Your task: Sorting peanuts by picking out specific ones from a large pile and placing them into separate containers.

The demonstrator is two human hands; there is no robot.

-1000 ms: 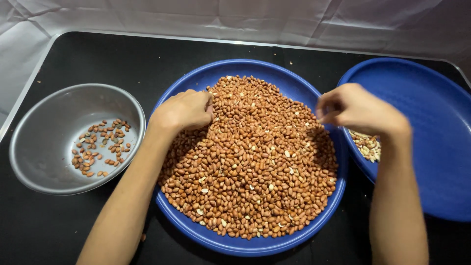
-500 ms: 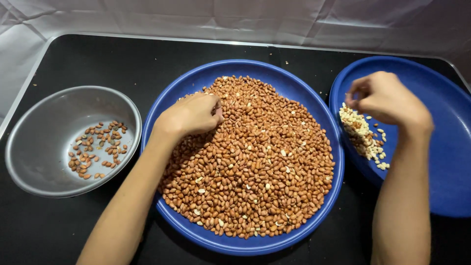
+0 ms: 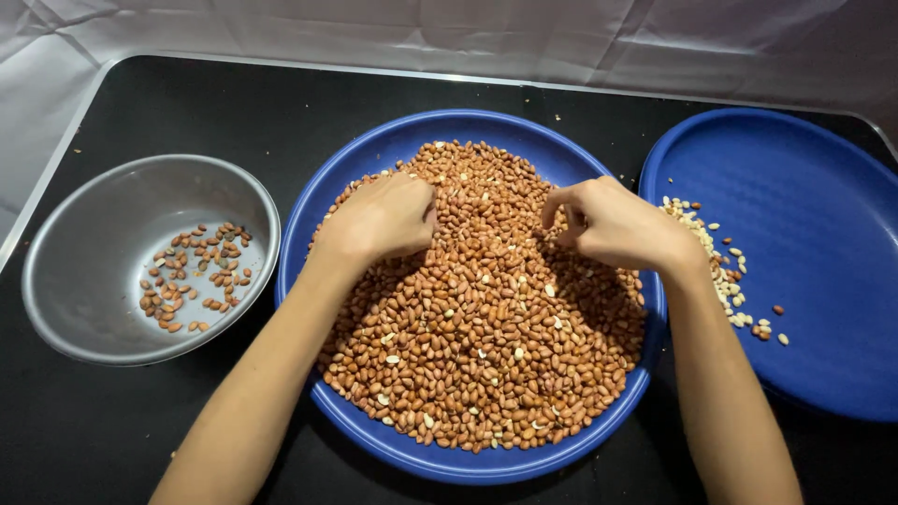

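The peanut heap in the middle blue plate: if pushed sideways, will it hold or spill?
The peanut heap is loose, smooth kernels, so it would likely slump and roll. It nearly reaches the shallow rim of the middle blue plate, so some may spill over.

A metal bowl lies left of the peanut tray, a second tray right.

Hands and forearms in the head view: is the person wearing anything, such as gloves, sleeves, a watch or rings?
Nothing worn shows. The left hand and right hand are bare, with no gloves and no rings visible on the fingers in view. Both forearms are bare down to the bottom edge of the picture: no sleeves, watch, bracelet or band. No markings or bandages show on either.
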